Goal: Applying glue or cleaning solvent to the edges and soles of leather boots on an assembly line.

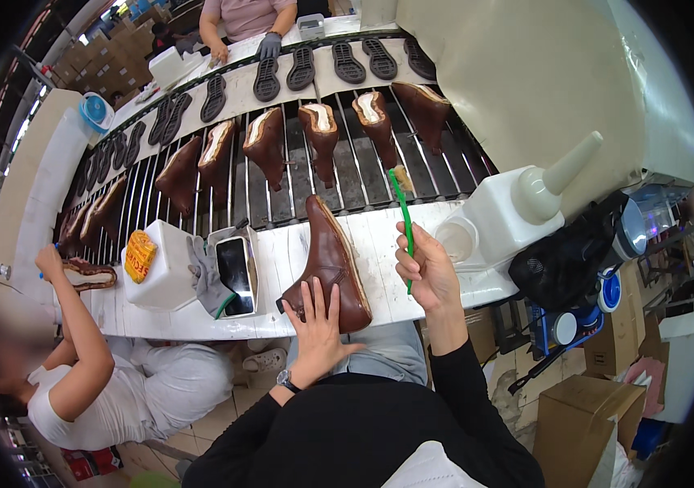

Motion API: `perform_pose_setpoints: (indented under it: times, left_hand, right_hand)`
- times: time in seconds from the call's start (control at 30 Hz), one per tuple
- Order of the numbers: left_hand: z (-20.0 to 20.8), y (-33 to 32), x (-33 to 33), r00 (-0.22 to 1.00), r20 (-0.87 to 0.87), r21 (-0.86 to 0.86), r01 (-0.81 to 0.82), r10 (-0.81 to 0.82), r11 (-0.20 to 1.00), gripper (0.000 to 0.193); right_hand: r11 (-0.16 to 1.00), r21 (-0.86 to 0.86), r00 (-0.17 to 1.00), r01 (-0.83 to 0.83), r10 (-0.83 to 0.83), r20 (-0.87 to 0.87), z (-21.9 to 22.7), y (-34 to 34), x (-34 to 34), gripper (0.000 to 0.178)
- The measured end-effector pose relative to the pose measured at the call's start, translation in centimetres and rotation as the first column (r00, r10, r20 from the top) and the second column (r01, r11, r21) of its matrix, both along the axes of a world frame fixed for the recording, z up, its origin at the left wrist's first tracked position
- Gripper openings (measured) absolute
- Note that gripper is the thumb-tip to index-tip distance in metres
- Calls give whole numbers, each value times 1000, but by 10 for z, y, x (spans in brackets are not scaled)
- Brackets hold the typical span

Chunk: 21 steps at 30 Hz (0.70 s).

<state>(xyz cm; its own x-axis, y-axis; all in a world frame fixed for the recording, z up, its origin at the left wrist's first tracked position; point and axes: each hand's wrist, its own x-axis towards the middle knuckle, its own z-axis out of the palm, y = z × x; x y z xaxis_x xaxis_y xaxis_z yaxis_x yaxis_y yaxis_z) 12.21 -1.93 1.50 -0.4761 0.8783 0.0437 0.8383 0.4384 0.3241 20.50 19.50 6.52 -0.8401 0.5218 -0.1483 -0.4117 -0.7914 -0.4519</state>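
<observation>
A brown leather boot upper [322, 272] lies on its side on the white bench in front of me. My left hand [317, 325] is laid on it with fingers spread, a watch on that wrist. To its right my right hand [428, 272] grips a green-handled brush [404, 213], raised above the bench edge. The brush's pale bristles [402, 179] are at its upper end, near the toe of a boot upper [374, 126] on the rack. A white container with a round opening [458, 238] stands just right of my right hand.
Several brown boot uppers [265, 148] and black soles [301, 67] line the metal-bar conveyor [347, 183]. Left stand a white box [164, 268], a yellow packet [140, 254], a phone [235, 276] and a grey glove [210, 281]. Co-workers sit at left and opposite. Cardboard boxes [587, 419] stand lower right.
</observation>
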Motion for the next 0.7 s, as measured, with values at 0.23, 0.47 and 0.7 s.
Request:
perform_pose_setpoints:
  times: [0.23,0.47,0.7]
  left_hand:
    - [4,-13,-28,993,51,165,-117,110,979,104]
    - [38,-18,-74,887,292,257,-433,358,864,80]
    - [44,-45,-153,482,873,359,-735,71,576,38]
  right_hand:
    - [895,430,953,120,-226,203,6,-13,-13,26]
    - [829,544,902,128,-325,283,-49,-25,-21,29]
    - [736,674,852,62,-391,349,-99,-44,-26,28]
